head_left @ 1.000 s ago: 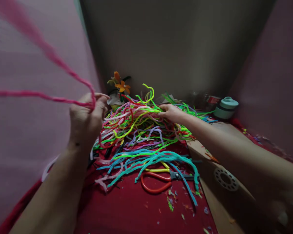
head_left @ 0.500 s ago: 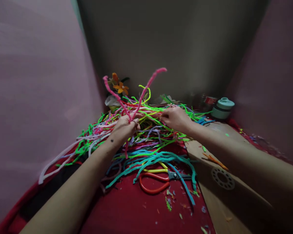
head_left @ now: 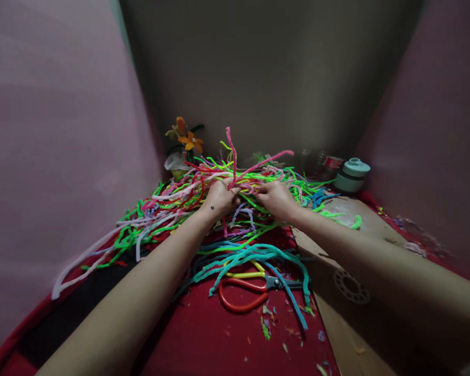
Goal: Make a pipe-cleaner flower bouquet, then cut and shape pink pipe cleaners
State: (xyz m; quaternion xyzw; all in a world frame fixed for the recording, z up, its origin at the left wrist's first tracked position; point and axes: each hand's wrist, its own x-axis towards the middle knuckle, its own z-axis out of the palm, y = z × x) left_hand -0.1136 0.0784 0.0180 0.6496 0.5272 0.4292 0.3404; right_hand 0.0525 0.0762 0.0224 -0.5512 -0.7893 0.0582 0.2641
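Note:
My left hand [head_left: 221, 199] is closed around pink pipe cleaners [head_left: 234, 151]. Two of their fuzzy ends stick up and out above the fist, and a pink end hangs below it. Close by on the right, my right hand [head_left: 278, 199] is pinched at the pile, its fingertips near a pink loop; what lies between them is hidden. Both hands are over a tangled heap of pipe cleaners [head_left: 168, 206] in green, pink, red, white and purple. Nearer to me, teal pipe cleaners [head_left: 246, 256] lie partly across scissors [head_left: 243, 308] with red and yellow handles.
Red cloth [head_left: 211, 339] covers the table, scattered with fuzzy clippings. On the right lies a brown board [head_left: 325, 308] with a white ring with holes [head_left: 351, 286]. Behind stand a teal lidded container [head_left: 352, 176], a bottle with a red label [head_left: 332, 162] and orange flowers [head_left: 190, 141].
My left hand has moved right with the pink pipe cleaners, closer to my right hand. Their upper ends now lean lower and to the right. Green pieces now show beside my right forearm.

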